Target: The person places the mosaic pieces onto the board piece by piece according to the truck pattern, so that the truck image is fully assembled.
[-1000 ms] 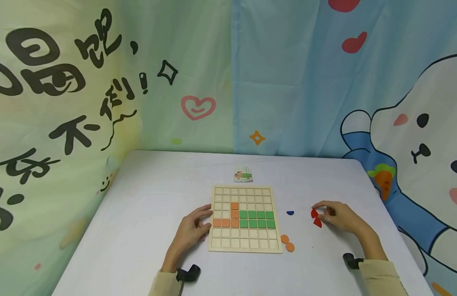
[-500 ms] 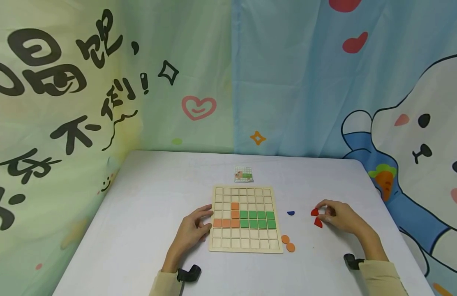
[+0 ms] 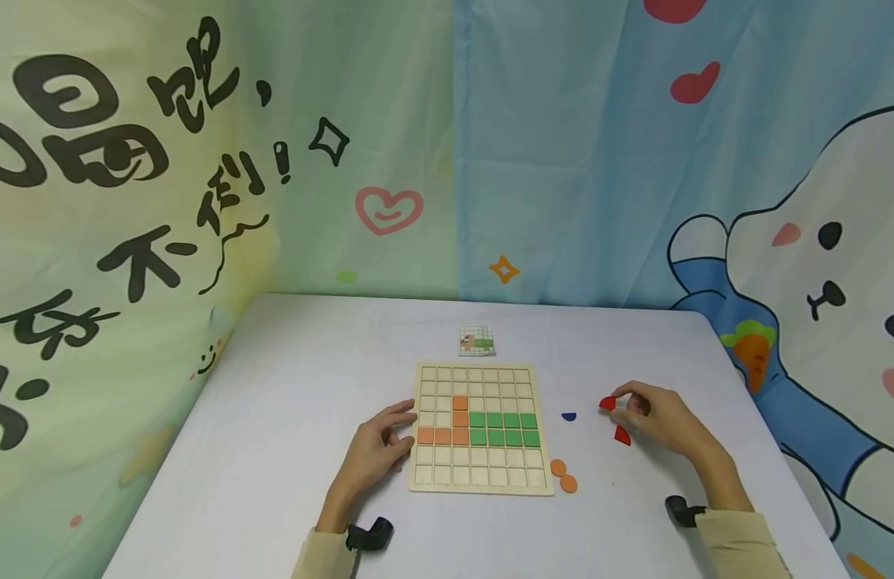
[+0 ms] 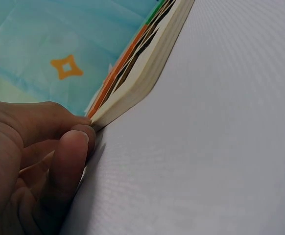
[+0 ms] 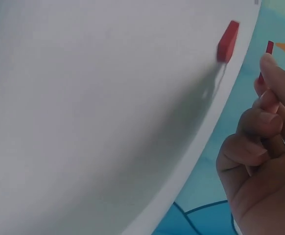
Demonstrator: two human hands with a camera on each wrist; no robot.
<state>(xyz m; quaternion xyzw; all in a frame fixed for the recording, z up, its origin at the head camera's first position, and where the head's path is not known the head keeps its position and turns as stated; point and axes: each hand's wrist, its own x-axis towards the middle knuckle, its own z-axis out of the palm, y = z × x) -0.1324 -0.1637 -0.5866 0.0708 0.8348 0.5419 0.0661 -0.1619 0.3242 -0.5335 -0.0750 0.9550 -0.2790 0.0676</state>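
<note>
My right hand [image 3: 653, 414] pinches a small red fan-shaped piece [image 3: 607, 403] between thumb and fingertips; in the right wrist view this red piece [image 5: 270, 47] shows edge-on, off the table. A second red piece [image 3: 622, 435] lies on the table just below that hand. At the left side of a wooden grid board [image 3: 483, 466], my left hand [image 3: 375, 450] rests with its fingertips touching the edge. Up close in the left wrist view, those fingertips meet the board's side [image 4: 132, 95]. Orange squares [image 3: 459, 419] and green squares [image 3: 494, 420] fill some of the board's cells.
Right of the board lie a dark blue half-round piece [image 3: 568, 416] and two orange discs [image 3: 559, 467]. Behind it sits a small pattern card [image 3: 477, 341]. The white table [image 3: 273, 386] ends at a printed curtain [image 3: 555, 161].
My right hand has lifted the upper red piece and shifted it slightly up and left, away from the other red piece. My left hand and the board stay put.
</note>
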